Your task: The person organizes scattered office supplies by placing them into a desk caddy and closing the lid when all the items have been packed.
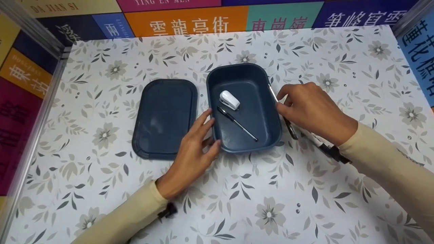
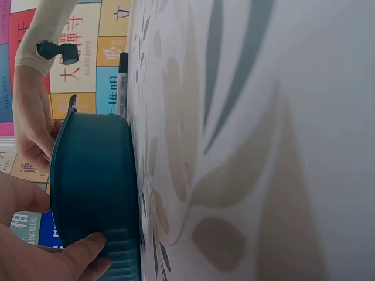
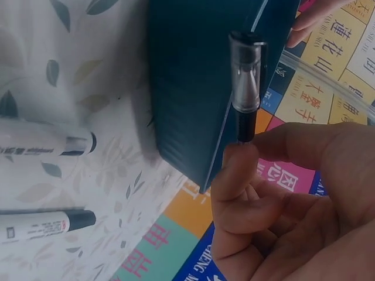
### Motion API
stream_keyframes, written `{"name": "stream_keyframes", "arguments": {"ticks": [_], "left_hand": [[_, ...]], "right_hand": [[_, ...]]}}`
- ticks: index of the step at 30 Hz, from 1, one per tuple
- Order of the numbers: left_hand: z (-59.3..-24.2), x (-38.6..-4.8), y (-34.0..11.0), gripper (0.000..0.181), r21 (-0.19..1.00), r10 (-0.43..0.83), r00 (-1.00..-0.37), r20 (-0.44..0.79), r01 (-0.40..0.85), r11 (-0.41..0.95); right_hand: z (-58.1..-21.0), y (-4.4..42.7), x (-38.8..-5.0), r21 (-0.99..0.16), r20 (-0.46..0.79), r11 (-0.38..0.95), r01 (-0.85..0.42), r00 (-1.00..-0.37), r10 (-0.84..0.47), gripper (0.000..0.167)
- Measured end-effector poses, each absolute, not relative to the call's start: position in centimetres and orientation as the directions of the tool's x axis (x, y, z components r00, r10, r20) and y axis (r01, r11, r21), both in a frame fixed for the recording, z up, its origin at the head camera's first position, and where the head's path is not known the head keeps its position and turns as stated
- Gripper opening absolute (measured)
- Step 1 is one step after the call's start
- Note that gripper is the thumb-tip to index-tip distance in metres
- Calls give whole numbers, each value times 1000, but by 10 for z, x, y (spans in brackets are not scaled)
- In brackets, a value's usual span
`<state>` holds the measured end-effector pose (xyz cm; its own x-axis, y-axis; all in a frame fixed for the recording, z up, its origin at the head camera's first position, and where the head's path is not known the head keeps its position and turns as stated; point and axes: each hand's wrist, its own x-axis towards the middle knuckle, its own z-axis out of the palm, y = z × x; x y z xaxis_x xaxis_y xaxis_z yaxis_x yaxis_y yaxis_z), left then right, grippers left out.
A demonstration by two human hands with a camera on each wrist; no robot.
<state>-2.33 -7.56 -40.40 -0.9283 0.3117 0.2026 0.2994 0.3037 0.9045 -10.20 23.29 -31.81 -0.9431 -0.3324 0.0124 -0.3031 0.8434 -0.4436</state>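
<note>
A dark blue plastic box [image 1: 251,73] stands on the table without its lid. Inside it lie a small white stapler [image 1: 229,99] and a black pen [image 1: 237,124]. My right hand [image 1: 312,108] pinches another pen [image 3: 245,76] between thumb and fingertips. That pen has a clear cap with a black end and slants beside the box's right rim. My left hand [image 1: 191,154] touches the box's left side and front left corner with extended fingers. In the left wrist view, the fingers [image 2: 82,254] of this hand rest against the outer wall.
The matching dark blue lid [image 1: 166,117] lies flat left of the box. Two white markers, an upper marker [image 3: 44,137] and a lower marker [image 3: 47,226], lie on the table to the right of the box, partly hidden by my right hand in the head view. Printed panels [image 1: 190,23] border the table.
</note>
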Motion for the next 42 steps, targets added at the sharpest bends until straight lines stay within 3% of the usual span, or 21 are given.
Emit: {"name": "stream_keyframes", "arguments": {"ticks": [21, 42], "left_hand": [[-404, -23, -74, 60, 910, 308, -924, 227, 314, 271], [-405, -24, -76, 59, 904, 314, -920, 234, 325, 278]], "right_hand": [[-311, 209, -125, -436, -94, 850, -296, -924, -370, 20], [-305, 187, -147, -331, -135, 871, -363, -895, -425, 20]]}}
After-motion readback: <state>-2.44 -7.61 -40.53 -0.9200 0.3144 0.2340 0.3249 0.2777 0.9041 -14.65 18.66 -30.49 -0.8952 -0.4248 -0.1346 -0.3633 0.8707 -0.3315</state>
